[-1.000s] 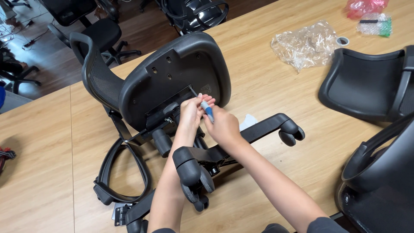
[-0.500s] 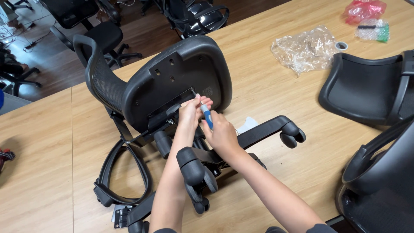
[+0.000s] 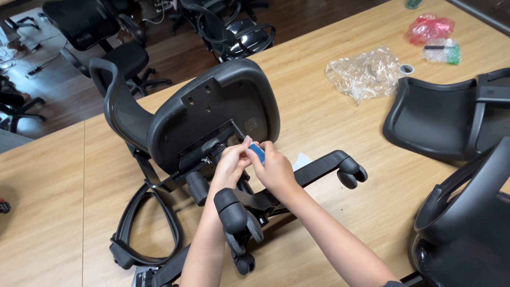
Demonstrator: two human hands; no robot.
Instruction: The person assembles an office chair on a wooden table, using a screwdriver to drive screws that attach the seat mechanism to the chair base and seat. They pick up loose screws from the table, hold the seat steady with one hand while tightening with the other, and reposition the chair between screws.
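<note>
A black office chair [image 3: 212,111] lies on its side on a wooden table [image 3: 329,122], the underside of its seat facing me. Both hands meet at the mechanism under the seat. My right hand [image 3: 273,167] grips a blue-handled tool [image 3: 257,152] whose thin dark shaft angles up to the seat plate. My left hand [image 3: 231,162] pinches the same tool close to the handle, fingers closed. The chair's star base with castors [image 3: 350,172] juts out below and right of my hands.
A loose armrest loop [image 3: 149,234] lies at the lower left. Other black chair parts [image 3: 451,122] sit on the right. Crumpled clear plastic [image 3: 366,72] and coloured bags [image 3: 430,29] lie at the far right. More chairs stand on the floor beyond the table.
Both hands stay on the tool at the seat mechanism, with only slight shifts of the fingers. The view has drifted a little.
</note>
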